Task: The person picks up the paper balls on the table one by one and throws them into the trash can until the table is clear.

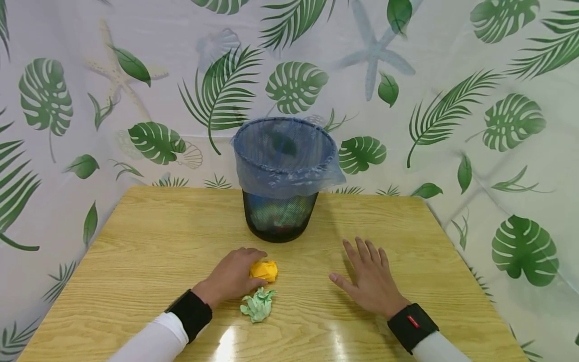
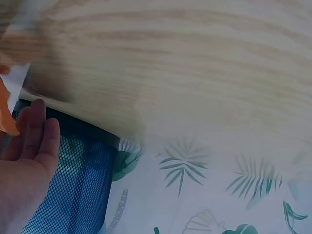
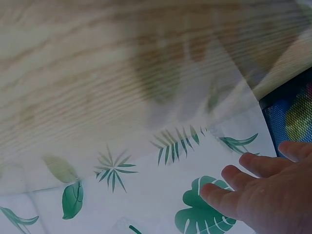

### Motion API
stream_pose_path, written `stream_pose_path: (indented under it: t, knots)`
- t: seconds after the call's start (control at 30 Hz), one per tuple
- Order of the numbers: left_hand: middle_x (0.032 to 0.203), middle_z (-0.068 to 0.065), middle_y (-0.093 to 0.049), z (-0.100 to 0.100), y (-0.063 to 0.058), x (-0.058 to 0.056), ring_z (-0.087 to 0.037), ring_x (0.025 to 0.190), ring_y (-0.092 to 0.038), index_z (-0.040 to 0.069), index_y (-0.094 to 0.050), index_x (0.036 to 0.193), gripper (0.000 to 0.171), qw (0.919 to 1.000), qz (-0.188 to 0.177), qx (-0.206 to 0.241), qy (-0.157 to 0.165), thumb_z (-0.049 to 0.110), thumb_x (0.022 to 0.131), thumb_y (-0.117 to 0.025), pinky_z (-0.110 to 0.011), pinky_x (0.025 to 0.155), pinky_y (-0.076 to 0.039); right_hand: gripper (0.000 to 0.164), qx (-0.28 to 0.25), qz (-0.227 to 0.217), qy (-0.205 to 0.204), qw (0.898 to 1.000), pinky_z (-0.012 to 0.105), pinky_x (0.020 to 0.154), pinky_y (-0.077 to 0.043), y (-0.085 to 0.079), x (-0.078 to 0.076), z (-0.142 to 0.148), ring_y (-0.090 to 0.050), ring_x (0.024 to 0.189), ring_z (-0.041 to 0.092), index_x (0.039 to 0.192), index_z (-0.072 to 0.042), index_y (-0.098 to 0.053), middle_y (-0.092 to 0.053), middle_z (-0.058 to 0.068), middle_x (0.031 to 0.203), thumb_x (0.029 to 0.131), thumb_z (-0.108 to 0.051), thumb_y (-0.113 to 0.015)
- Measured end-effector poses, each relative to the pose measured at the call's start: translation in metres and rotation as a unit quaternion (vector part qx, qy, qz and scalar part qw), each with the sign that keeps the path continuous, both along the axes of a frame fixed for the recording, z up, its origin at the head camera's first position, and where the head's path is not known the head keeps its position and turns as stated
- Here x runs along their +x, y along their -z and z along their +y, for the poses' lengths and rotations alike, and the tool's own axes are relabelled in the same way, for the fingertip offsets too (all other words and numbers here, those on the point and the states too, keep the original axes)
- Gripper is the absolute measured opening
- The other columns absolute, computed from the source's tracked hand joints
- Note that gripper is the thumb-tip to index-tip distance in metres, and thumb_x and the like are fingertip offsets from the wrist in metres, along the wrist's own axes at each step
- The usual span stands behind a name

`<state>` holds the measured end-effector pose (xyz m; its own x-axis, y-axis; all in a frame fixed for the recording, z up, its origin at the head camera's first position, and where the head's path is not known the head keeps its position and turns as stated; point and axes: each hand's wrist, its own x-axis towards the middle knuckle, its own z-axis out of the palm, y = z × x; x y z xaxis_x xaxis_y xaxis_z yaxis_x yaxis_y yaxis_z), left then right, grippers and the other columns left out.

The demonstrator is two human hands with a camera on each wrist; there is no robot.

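Observation:
A crumpled ball of orange paper (image 1: 264, 271) is on the wooden table, and my left hand (image 1: 232, 274) holds it between thumb and curved fingers. At the left edge of the left wrist view, a bit of the orange paper (image 2: 6, 112) shows beside the fingers. Just below that hand lies a crumpled light green paper ball (image 1: 259, 305). My right hand (image 1: 370, 279) is spread, palm down, at the table's right side with nothing in it. In the right wrist view its fingers (image 3: 239, 178) are extended.
A black mesh wastebasket (image 1: 280, 216) lined with a translucent blue bag (image 1: 285, 176) stands at the back middle of the table (image 1: 181, 226). Some colourful items show dimly through its mesh. Behind it hangs a leaf-patterned white cloth (image 1: 172, 90).

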<state>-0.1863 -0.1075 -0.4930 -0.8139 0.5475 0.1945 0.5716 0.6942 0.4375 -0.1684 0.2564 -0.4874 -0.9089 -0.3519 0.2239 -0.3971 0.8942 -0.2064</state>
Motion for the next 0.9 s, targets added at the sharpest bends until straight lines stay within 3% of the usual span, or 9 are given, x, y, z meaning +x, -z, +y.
stream_pose_path:
  t: [0.17, 0.37, 0.53, 0.7, 0.9]
  knots:
    - [0.113, -0.009, -0.072, 0.002, 0.002, 0.0, -0.023, 0.101, -0.067, 0.005, -0.071, 0.121, 0.042, 0.9998, 0.021, 0.001, 0.008, 0.028, 0.088, -0.084, -0.041, 0.091, -0.057, 0.085, 0.001, -0.001, 0.0, 1.0, 0.071, 0.118, -0.013, 0.0, -0.001, 0.0, -0.026, 0.148, 0.051, 0.162, -0.011, -0.032, -0.029, 0.028, 0.162, 0.098, -0.062, -0.057]
    - [0.109, -0.006, -0.072, 0.002, -0.008, 0.002, -0.019, 0.094, -0.066, 0.007, -0.072, 0.117, 0.04, 0.9991, 0.041, 0.012, -0.004, 0.032, 0.089, -0.083, -0.037, 0.085, -0.057, 0.085, 0.006, -0.004, 0.001, 1.0, 0.07, 0.118, -0.012, 0.002, -0.001, 0.001, -0.025, 0.148, 0.05, 0.162, -0.012, -0.031, -0.029, 0.027, 0.163, 0.099, -0.064, -0.055]
    - [0.113, -0.007, -0.073, 0.003, -0.028, 0.006, -0.022, 0.1, -0.068, 0.006, -0.072, 0.121, 0.042, 0.9958, 0.084, 0.036, 0.003, 0.03, 0.089, -0.083, -0.038, 0.089, -0.058, 0.084, 0.006, 0.003, -0.001, 1.0, 0.071, 0.118, -0.012, 0.004, -0.002, 0.002, -0.026, 0.148, 0.05, 0.162, -0.012, -0.032, -0.03, 0.027, 0.162, 0.099, -0.063, -0.055]
    - [0.109, -0.004, -0.073, 0.003, -0.05, 0.009, -0.017, 0.09, -0.067, 0.008, -0.07, 0.123, 0.044, 0.9894, 0.128, 0.069, 0.007, 0.028, 0.087, -0.085, -0.034, 0.082, -0.059, 0.085, 0.008, 0.005, -0.003, 1.0, 0.071, 0.117, -0.013, 0.003, -0.003, 0.0, -0.027, 0.147, 0.051, 0.161, -0.011, -0.034, -0.031, 0.028, 0.161, 0.098, -0.063, -0.056]
    - [0.103, -0.005, -0.072, 0.001, -0.078, 0.006, -0.019, 0.088, -0.066, 0.007, -0.07, 0.112, 0.041, 0.9717, 0.215, 0.096, 0.017, 0.028, 0.083, -0.089, -0.032, 0.08, -0.059, 0.086, 0.007, 0.004, -0.003, 1.0, 0.072, 0.117, -0.013, 0.003, -0.003, -0.003, -0.027, 0.148, 0.051, 0.161, -0.011, -0.034, -0.03, 0.028, 0.162, 0.098, -0.065, -0.056]
